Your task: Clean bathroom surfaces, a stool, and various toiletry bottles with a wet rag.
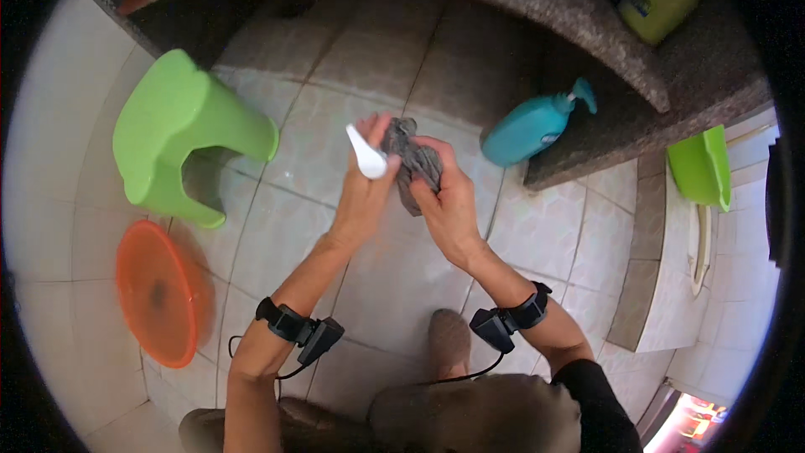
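Observation:
Held in front of me above the tiled floor, my left hand (360,193) is closed around a smooth white spoon-shaped piece (367,155). Its narrow end points up and away, and its wider end lies by my thumb. Close beside it, my right hand (451,205) grips a crumpled dark grey cloth (411,151), bunched between thumb and fingers. Part of the cloth hangs below the grip. The cloth reaches across to my left fingers; whether they also pinch it I cannot tell. Those fingertips are partly hidden and slightly blurred.
A green plastic stool (168,130) stands at the left, with an orange basin (155,294) leaning nearer me. On the right, a teal pump bottle (528,130) is beside a curved stone counter (537,0). Beyond hangs a green plastic container (704,168). A yellow-green bottle (662,0) sits far right.

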Demonstrator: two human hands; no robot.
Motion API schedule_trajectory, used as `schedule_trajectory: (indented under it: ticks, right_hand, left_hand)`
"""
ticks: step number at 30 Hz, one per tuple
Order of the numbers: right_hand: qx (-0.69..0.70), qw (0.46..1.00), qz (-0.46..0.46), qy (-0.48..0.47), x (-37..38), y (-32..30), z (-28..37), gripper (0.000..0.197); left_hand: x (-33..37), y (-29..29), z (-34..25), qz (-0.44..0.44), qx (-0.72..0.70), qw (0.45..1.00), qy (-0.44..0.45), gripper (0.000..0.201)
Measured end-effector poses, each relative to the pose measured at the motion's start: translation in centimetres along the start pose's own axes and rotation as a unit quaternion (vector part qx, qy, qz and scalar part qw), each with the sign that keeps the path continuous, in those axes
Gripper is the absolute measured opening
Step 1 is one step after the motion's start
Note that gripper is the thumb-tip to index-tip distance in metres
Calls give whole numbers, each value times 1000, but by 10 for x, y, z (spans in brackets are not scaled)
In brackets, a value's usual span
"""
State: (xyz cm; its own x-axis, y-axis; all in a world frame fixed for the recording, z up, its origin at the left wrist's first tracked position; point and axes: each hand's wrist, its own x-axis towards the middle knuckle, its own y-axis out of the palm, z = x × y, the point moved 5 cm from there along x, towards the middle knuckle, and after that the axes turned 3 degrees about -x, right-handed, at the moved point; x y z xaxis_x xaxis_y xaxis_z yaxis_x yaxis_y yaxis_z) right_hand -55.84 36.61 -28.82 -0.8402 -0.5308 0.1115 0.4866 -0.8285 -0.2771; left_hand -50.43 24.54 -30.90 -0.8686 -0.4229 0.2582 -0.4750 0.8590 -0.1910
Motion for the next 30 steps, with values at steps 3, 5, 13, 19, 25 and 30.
schedule_trajectory:
  ticks: [3, 5, 13, 19, 25, 30]
  right_hand:
    - [19, 997, 46, -51, -5, 30, 16, 34]
    - [32, 996, 45, -70, 6, 51, 13, 32]
    - [32, 997, 5, 72, 11, 89, -139, 33]
    - [-61, 996, -58, -7, -15, 75, -146, 40]
    - [-1, 997, 65, -38, -39, 112, -44, 44]
    - [-1, 967, 111, -229, -23, 127, 45, 38]
  left_hand:
    - [-11, -28, -6, -41, -107, 993, -22, 50]
    - [-16, -42, -7, -55, -76, 995, -41, 49]
    - [-53, -102, 54, -217, -105, 963, -120, 49]
    - [-87, -139, 94, -252, -172, 901, -308, 47]
    - [-96, -123, 81, -213, -256, 885, -325, 42]
    - [-100, -107, 61, -294, -161, 915, -223, 31]
